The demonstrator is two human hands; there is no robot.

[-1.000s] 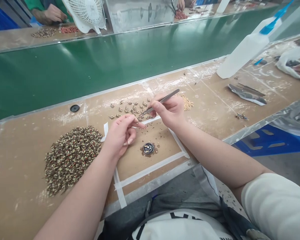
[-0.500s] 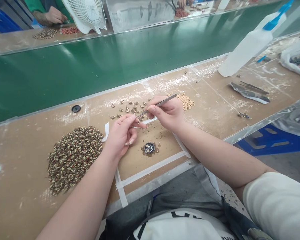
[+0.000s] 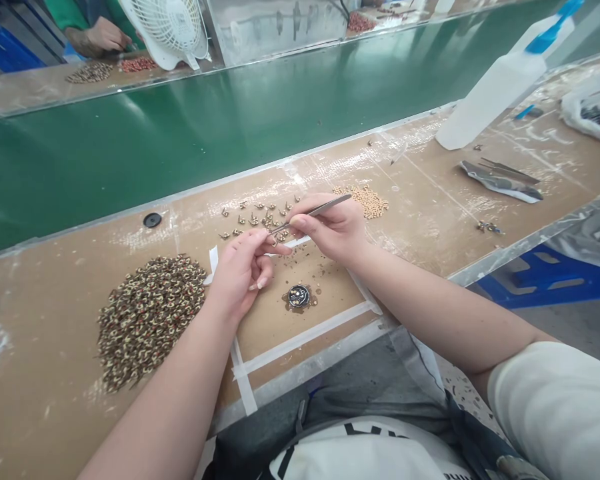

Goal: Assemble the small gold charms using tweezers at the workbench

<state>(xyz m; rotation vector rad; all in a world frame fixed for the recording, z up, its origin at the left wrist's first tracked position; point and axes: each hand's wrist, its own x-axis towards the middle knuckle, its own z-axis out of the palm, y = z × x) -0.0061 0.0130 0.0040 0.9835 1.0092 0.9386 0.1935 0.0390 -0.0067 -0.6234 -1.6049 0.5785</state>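
My right hand [image 3: 333,227] is closed around a pair of metal tweezers [image 3: 325,205], whose tips reach the fingertips of my left hand [image 3: 243,267]. Thumb and index finger of my left hand pinch a tiny part [image 3: 273,241], too small to name. Below the hands, a small round black dish [image 3: 299,296] sits in a wet stain on the brown tabletop. Just beyond my fingers lie scattered small metallic pieces [image 3: 255,219]. Small tan beads [image 3: 373,201] are spread past my right hand. Left of my left arm rises a large pile of small brown-and-cream parts [image 3: 153,320].
White tape [image 3: 300,340] frames the work spot. A black cap [image 3: 153,219] lies at the left. To the right are a white squeeze bottle [image 3: 495,100] and another pair of tweezers [image 3: 510,171]. Across the green belt [image 3: 230,127], a white fan [image 3: 173,30] stands near another person's hand [image 3: 107,35].
The tweezers' tips have shifted slightly left and down at my left fingertips. Both hands otherwise keep nearly the same place, and the view has moved a little.
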